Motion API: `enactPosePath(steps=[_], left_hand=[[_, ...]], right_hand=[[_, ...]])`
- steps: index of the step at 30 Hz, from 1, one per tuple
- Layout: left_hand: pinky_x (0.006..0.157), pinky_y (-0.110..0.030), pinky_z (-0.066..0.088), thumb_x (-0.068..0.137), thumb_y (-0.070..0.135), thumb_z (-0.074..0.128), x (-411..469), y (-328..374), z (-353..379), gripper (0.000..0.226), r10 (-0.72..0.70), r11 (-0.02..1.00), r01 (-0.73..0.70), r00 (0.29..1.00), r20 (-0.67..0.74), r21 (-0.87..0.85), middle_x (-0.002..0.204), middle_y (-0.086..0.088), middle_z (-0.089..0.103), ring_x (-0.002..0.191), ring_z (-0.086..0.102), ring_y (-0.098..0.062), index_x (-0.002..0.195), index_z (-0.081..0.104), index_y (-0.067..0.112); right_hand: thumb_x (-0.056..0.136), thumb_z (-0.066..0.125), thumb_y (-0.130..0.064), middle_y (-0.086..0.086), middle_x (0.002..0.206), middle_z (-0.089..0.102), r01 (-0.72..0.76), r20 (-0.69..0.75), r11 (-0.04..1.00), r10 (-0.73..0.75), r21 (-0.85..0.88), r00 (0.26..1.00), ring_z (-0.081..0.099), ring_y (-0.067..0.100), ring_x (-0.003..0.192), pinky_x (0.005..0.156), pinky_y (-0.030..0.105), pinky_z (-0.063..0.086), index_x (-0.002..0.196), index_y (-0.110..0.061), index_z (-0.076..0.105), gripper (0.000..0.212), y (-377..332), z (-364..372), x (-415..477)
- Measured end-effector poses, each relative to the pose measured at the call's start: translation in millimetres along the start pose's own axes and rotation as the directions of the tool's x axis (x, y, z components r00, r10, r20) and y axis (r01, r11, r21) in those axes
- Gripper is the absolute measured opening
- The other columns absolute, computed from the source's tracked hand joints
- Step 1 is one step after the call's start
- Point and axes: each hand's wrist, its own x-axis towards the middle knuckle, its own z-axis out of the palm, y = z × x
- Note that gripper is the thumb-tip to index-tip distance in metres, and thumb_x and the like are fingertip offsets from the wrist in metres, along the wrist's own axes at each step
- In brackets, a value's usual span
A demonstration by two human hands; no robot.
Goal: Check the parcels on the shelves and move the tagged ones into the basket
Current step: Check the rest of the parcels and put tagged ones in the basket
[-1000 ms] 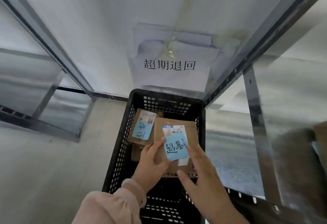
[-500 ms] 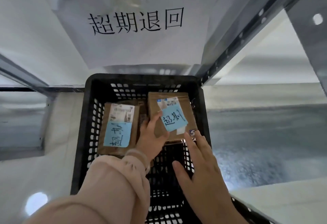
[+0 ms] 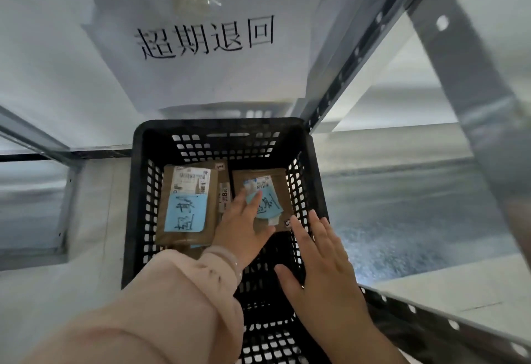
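Fingers [image 3: 257, 199] of my left hand [image 3: 244, 225] lay flat and together on the right-hand parcel [image 3: 260, 191], pressing its blue tag [image 3: 268, 205]; my right hand [image 3: 321, 260] hovered open, fingers spread, over the black basket [image 3: 138, 191]. I judged this the setting-down step: the parcel appeared to rest inside beside another tagged parcel [image 3: 186, 202], though blur hid the contact. Next, both hands should withdraw toward the shelves. Half a second before, my left hand gripped its edge.

White wall [image 3: 51, 47]; taped paper sign [image 3: 207, 56]; grey metal shelving [image 3: 471, 99].
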Motion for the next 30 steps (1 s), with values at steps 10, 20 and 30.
enactPosePath(steps=[10, 20, 30], left_hand=[[0.115, -0.047, 0.033, 0.087, 0.058, 0.055, -169.2, 81.5, -117.8, 0.073, 0.33, 0.905, -0.228, 0.909, -0.253, 0.36, 0.157, 0.002, 0.034, 0.144, 0.031, -0.02, 0.151, 0.031, 0.031], [0.108, -0.052, 0.04, 0.085, 0.053, 0.057, -353.2, 204.6, -129.0, 0.061, 0.506, 0.827, -0.269, 0.739, -0.444, 0.494, 0.147, 0.0, 0.048, 0.137, 0.043, -0.022, 0.14, 0.049, 0.029], [0.104, -0.044, 0.04, 0.084, 0.052, 0.052, -454.2, 434.5, -59.6, 0.061, 0.78, 0.623, -0.481, 0.436, -0.449, 0.617, 0.141, -0.001, 0.052, 0.13, 0.044, -0.022, 0.138, 0.051, 0.025]], right_hand=[[0.09, 0.036, -0.062, -0.011, 0.161, -0.012, 0.167, -0.056, 0.981, -0.173, -0.1, 0.983, -0.022, 0.008, 0.145, 0.118, 0.033, -0.013, 0.152, -0.036, -0.006, 0.079, -41.2, -103.1, -90.5], [0.084, 0.051, -0.054, 0.001, 0.159, 0.025, 0.382, -0.275, 0.914, -0.406, -0.139, 0.871, 0.015, 0.02, 0.148, 0.119, 0.044, 0.016, 0.151, -0.024, 0.03, 0.076, -18.4, -226.0, -253.0], [0.087, 0.048, -0.061, -0.002, 0.161, 0.017, 0.128, -0.55, 0.969, -0.227, -0.212, 0.803, 0.008, 0.018, 0.149, 0.121, 0.04, 0.011, 0.153, -0.03, 0.022, 0.077, 144.8, -354.0, -408.5]])
